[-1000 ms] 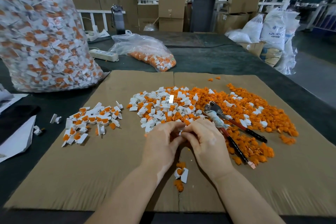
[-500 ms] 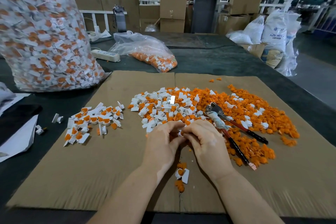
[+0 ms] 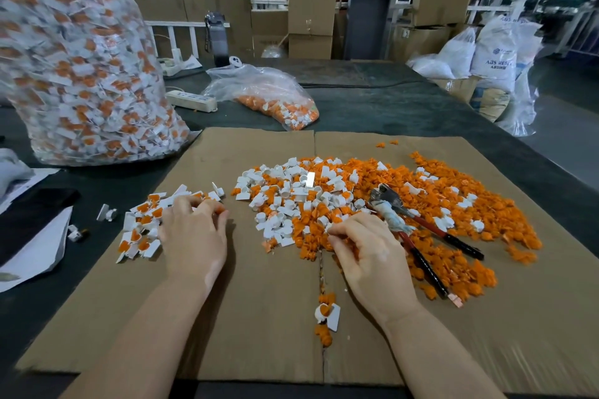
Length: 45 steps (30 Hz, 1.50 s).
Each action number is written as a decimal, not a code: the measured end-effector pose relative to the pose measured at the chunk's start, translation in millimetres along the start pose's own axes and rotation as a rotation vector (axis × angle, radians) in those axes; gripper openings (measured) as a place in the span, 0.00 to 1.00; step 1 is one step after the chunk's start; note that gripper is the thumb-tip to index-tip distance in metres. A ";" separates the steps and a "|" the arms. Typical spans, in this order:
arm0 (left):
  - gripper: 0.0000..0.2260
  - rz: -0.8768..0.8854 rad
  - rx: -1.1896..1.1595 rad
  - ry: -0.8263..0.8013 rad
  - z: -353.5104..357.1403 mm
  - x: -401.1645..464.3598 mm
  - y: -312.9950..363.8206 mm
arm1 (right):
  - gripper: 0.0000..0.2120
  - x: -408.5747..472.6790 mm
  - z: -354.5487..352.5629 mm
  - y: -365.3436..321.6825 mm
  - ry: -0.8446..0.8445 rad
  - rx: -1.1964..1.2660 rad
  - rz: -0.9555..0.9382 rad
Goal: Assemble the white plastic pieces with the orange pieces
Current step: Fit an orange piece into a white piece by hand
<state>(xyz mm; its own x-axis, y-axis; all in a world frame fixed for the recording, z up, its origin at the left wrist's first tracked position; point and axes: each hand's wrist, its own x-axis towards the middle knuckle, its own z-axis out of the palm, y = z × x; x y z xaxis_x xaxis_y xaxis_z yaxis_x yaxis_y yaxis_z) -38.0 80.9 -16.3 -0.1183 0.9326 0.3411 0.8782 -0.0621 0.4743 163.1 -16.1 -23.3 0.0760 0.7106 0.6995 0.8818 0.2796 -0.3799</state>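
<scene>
A mixed heap of loose white pieces [image 3: 285, 201] and orange pieces [image 3: 431, 204] covers the middle and right of the cardboard sheet [image 3: 252, 317]. A smaller pile of assembled white-and-orange parts [image 3: 142, 227] lies at the left. My left hand [image 3: 194, 236] rests over that pile's right edge, fingers spread and loosely bent, tips touching the parts. At the near edge of the mixed heap, my right hand [image 3: 363, 253] pinches a small white piece between thumb and forefinger. One assembled part [image 3: 327, 314] lies between my forearms.
Red-handled pliers [image 3: 421, 236] lie on the orange pieces right of my right hand. A big clear bag of assembled parts [image 3: 81, 74] stands at far left, with a smaller bag [image 3: 269, 97] and a power strip [image 3: 191, 100] behind. A black phone [image 3: 32, 217] and papers lie left.
My hands were joined together at the heap's near edge. The left hand has since moved left to the assembled pile, and the right hand has reached into the mixed heap.
</scene>
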 end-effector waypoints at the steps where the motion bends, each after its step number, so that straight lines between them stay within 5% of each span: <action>1: 0.12 -0.003 0.053 -0.009 -0.4 0.2 -1.0 | 0.02 0.2 0.3 0.3 0.002 -0.005 -0.003; 5: 0.13 0.024 0.043 0.006 1.0 -4.1 2.7 | 0.04 -0.2 -0.5 -0.4 -0.015 -0.031 -0.008; 10: 0.02 0.236 -0.164 -0.042 -0.7 -14.2 8.6 | 0.06 1.6 -0.6 -3.1 -0.121 -0.042 -0.099; 20: 0.08 0.393 -0.203 -0.296 -3.9 -19.9 10.9 | 0.04 4.5 2.7 -8.6 -0.285 -0.155 -0.210; 25: 0.06 0.361 -0.307 -0.203 0.6 -16.8 10.1 | 0.06 3.0 1.8 -8.2 -0.279 -0.112 -0.155; 29: 0.12 0.460 -0.171 -0.267 7.6 -10.4 9.5 | 0.12 2.1 1.8 -7.4 -0.258 -0.117 -0.150; 36: 0.08 0.506 -0.140 -0.264 11.0 -9.4 8.3 | 0.04 1.4 2.1 -7.8 -0.267 -0.111 -0.139; 45: 0.04 0.392 -0.432 -0.140 0.1 -24.1 28.3 | 0.05 2.2 1.0 -9.5 -0.209 -0.105 -0.106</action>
<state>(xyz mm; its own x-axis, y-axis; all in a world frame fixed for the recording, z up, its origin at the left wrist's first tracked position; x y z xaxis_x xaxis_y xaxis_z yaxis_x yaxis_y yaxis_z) -10.3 56.8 -11.2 0.2648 0.8470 0.4609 0.5722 -0.5227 0.6319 154.4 -16.5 -18.7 -0.1080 0.8021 0.5874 0.9241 0.2989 -0.2381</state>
